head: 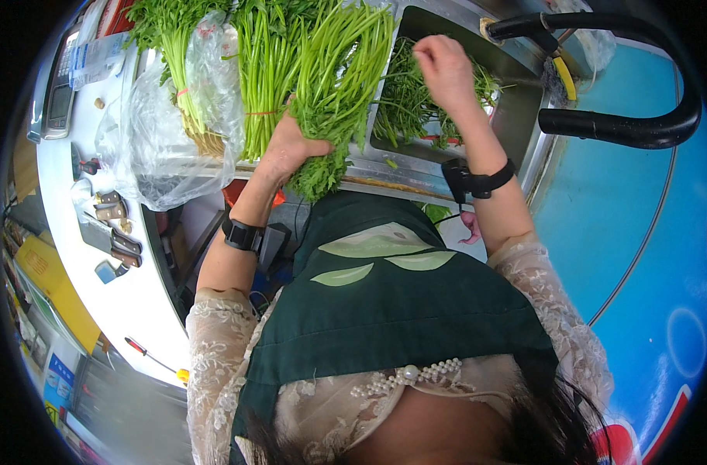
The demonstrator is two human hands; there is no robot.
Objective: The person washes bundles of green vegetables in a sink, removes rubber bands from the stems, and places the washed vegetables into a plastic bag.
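Note:
My left hand point(292, 145) grips a loose bunch of leafy greens point(345, 70), its leaves hanging near the counter's front edge and its pale stems pointing away. Left of it lies another bunch of green stems point(257, 87) tied with a red band. Farther left, a banded bunch with roots point(188, 104) rests among clear plastic bags point(156, 128). Over the steel sink point(519, 125) is my right hand point(446, 70), its fingers curled; whether they pinch something is not clear. Dark green leafy stems point(409, 110) lie in the sink beneath it.
Cleavers and knives point(106, 235) lie on the white counter point(150, 325) at left, with a screwdriver point(137, 347) nearer me. A weighing scale point(59, 102) stands at the far left. Black curved padded bars point(621, 125) rise right of the sink, beside a brush point(560, 78).

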